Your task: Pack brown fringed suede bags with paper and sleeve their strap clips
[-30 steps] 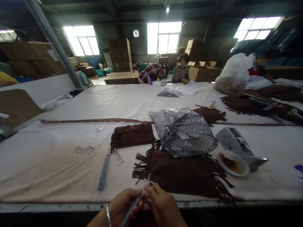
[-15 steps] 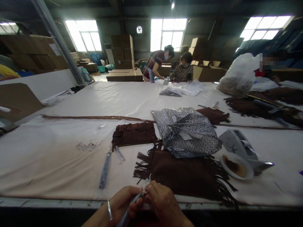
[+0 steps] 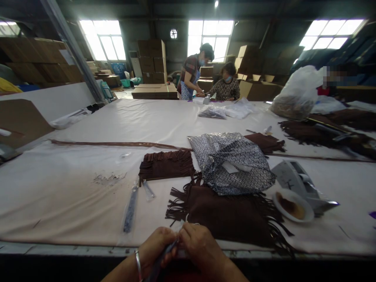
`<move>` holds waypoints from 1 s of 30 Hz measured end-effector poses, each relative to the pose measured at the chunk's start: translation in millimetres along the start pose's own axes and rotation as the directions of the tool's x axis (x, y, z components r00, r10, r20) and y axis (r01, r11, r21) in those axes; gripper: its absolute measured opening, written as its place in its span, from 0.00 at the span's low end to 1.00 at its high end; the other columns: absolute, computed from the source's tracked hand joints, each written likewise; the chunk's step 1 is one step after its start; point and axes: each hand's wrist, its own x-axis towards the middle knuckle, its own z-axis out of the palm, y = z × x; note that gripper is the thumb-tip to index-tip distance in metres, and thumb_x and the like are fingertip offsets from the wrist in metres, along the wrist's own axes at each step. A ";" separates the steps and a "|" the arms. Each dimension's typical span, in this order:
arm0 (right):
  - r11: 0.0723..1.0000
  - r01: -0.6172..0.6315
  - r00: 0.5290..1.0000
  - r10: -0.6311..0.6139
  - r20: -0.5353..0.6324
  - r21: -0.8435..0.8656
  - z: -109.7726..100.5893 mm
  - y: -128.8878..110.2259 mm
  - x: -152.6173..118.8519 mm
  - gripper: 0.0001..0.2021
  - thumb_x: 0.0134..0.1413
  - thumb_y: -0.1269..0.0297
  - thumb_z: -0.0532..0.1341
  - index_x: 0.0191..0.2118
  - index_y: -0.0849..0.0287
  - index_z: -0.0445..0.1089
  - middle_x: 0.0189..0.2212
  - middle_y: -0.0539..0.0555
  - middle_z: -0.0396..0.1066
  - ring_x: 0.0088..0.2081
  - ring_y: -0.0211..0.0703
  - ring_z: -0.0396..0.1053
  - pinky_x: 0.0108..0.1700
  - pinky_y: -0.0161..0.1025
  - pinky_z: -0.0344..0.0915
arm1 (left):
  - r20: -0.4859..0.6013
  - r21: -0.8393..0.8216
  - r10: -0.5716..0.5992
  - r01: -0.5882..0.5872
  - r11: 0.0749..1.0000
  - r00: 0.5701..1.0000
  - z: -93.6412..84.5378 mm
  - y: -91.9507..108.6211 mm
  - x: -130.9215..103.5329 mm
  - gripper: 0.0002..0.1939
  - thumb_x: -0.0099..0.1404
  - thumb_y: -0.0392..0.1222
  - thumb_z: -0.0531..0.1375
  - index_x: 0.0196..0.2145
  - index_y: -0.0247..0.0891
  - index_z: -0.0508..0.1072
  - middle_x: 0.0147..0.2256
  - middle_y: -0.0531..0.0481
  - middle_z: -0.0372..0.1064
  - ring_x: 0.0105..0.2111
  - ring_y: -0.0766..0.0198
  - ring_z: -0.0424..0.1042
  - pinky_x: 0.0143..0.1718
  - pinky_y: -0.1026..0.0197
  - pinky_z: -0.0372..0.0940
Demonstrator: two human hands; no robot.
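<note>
My left hand (image 3: pixel 155 248) and my right hand (image 3: pixel 199 246) meet at the table's near edge, both pinching a long thin dark strip in clear wrapping (image 3: pixel 160 260) that runs down between them. A bracelet sits on my left wrist. Just beyond my hands lies a brown fringed suede piece (image 3: pixel 229 215). A smaller folded brown fringed piece (image 3: pixel 166 164) lies further back, and a shiny patterned bag (image 3: pixel 232 162) rests on the fabric.
Another wrapped strip (image 3: pixel 130 207) lies left of the fabric. A tape dispenser (image 3: pixel 299 184) and a small white dish (image 3: pixel 293 205) stand at the right. Two people work at the table's far end (image 3: pixel 210 74). A white sack (image 3: pixel 296 94) and more brown fabric (image 3: pixel 323 129) lie far right.
My hands have stayed at the near edge, still working the strip. The far person in the plaid shirt has straightened up from bending over.
</note>
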 end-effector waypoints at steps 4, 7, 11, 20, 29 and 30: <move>0.998 0.062 0.991 -0.059 0.122 -0.015 -6.6 5.3 9.9 0.05 0.57 0.73 0.60 0.32 0.59 0.63 0.29 0.51 0.67 0.27 0.42 0.64 0.25 0.40 0.50 | -0.011 0.091 0.034 -0.033 0.995 0.999 -4.2 -3.4 1.0 0.23 0.56 0.55 0.61 0.18 0.31 0.69 0.11 0.52 0.61 0.08 0.74 0.55 0.08 0.73 0.47; 0.995 0.097 0.975 -0.098 0.199 0.010 -12.9 9.3 16.3 0.04 0.59 0.71 0.59 0.32 0.59 0.63 0.30 0.50 0.68 0.26 0.40 0.63 0.23 0.39 0.50 | -0.017 0.092 0.045 -0.043 0.995 0.999 -6.9 -4.0 1.4 0.21 0.56 0.56 0.61 0.22 0.32 0.69 0.16 0.50 0.66 0.10 0.75 0.57 0.09 0.73 0.49; 0.998 0.063 0.965 -0.069 0.252 0.031 -14.9 13.2 19.9 0.04 0.57 0.70 0.60 0.35 0.59 0.63 0.32 0.50 0.68 0.28 0.40 0.66 0.24 0.38 0.51 | -0.020 0.123 0.059 -0.056 0.991 0.998 -7.2 -2.8 2.4 0.20 0.58 0.56 0.60 0.28 0.32 0.68 0.20 0.48 0.70 0.11 0.75 0.58 0.11 0.73 0.50; 0.969 -0.169 0.892 0.074 0.446 0.179 -30.3 25.3 47.6 0.16 0.50 0.63 0.63 0.46 0.58 0.66 0.33 0.52 0.76 0.33 0.47 0.75 0.27 0.35 0.59 | -0.004 0.426 0.045 -0.038 0.904 0.999 -7.4 6.4 2.5 0.22 0.59 0.60 0.56 0.30 0.36 0.66 0.19 0.53 0.67 0.11 0.74 0.55 0.11 0.71 0.48; 0.986 -0.106 0.815 0.010 0.579 0.132 -27.5 30.5 74.5 0.07 0.52 0.59 0.62 0.33 0.56 0.72 0.32 0.51 0.77 0.35 0.48 0.75 0.24 0.35 0.61 | 0.125 0.616 0.122 -0.174 0.768 0.985 -21.0 24.5 13.4 0.24 0.53 0.64 0.60 0.32 0.38 0.71 0.29 0.50 0.72 0.32 0.59 0.70 0.35 0.60 0.66; 0.977 -0.168 0.858 0.079 0.507 0.132 -28.0 32.0 70.1 0.05 0.53 0.62 0.61 0.36 0.55 0.72 0.33 0.51 0.77 0.35 0.48 0.75 0.26 0.35 0.62 | 0.112 0.645 0.093 -0.143 0.750 0.989 -22.5 23.7 14.3 0.25 0.53 0.66 0.58 0.31 0.38 0.70 0.26 0.52 0.70 0.26 0.61 0.67 0.29 0.62 0.64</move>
